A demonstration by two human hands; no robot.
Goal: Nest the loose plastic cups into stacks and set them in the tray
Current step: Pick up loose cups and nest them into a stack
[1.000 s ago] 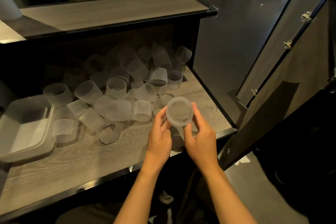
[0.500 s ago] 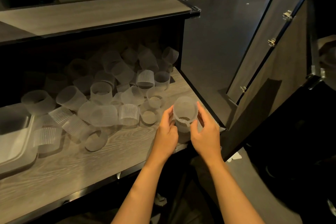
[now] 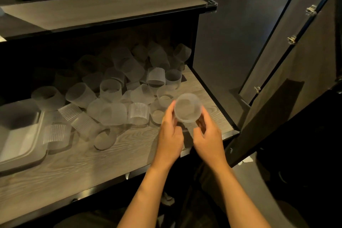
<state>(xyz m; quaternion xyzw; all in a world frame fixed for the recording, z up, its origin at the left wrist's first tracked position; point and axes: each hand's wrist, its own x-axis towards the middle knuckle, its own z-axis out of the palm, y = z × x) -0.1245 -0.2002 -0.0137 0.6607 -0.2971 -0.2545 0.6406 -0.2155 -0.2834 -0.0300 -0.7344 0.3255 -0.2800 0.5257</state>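
Two bare hands, the left hand [image 3: 169, 141] at seven o'clock and the right hand [image 3: 208, 139] at five, curl their fingers round one frosted cup [image 3: 187, 107], mouth up, above the wood-grain shelf [image 3: 77, 164]. Toward ten o'clock lies a jumble of loose cups [image 3: 118, 94], upright and tipped; the tray [image 3: 18, 144] sits at nine o'clock, near the shelf's left edge.

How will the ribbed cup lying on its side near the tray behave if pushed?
The ribbed cup lies on its side, so it would probably roll. Its thin, translucent wall suggests it is light and may flex. The tray beside it could stop it.
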